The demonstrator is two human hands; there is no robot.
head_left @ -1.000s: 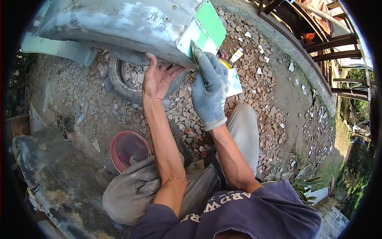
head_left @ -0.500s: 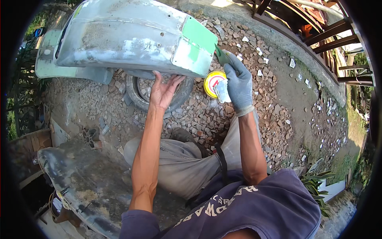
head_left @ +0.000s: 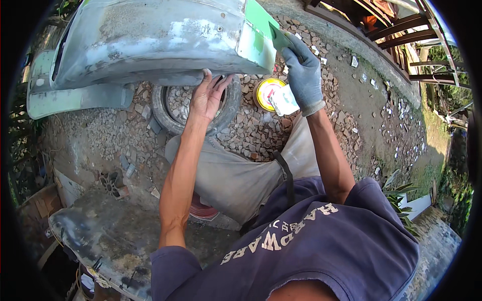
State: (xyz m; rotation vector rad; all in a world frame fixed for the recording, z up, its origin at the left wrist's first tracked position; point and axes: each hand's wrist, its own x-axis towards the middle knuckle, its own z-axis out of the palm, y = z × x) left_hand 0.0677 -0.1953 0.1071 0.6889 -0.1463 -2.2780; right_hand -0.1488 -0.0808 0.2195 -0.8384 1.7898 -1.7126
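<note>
A large grey body panel (head_left: 150, 47) with white filler patches spans the upper left; its squared right end (head_left: 257, 37) is light green. My left hand (head_left: 207, 98), bare, is under the panel's lower edge with fingers spread and tips against the underside. On my right hand (head_left: 304, 75) is a grey-blue glove, and it grips a green spreader (head_left: 279, 39) whose blade meets the green end. Below that hand a round yellow-rimmed tin (head_left: 263, 90) stands on the gravel. A whitish flat piece (head_left: 284, 102) overlaps its near side.
Behind my left hand a tyre (head_left: 160, 113) lies on broken stones. Another pale green panel (head_left: 80, 98) is at the far left. A worn dark board (head_left: 105, 236) extends at lower left. Wooden slatted furniture (head_left: 401, 40) stands at upper right.
My view has shifted slightly, with the panel now larger and nearer the top edge. The gloved hand has risen with the spreader along the green end. My left hand stays under the panel.
</note>
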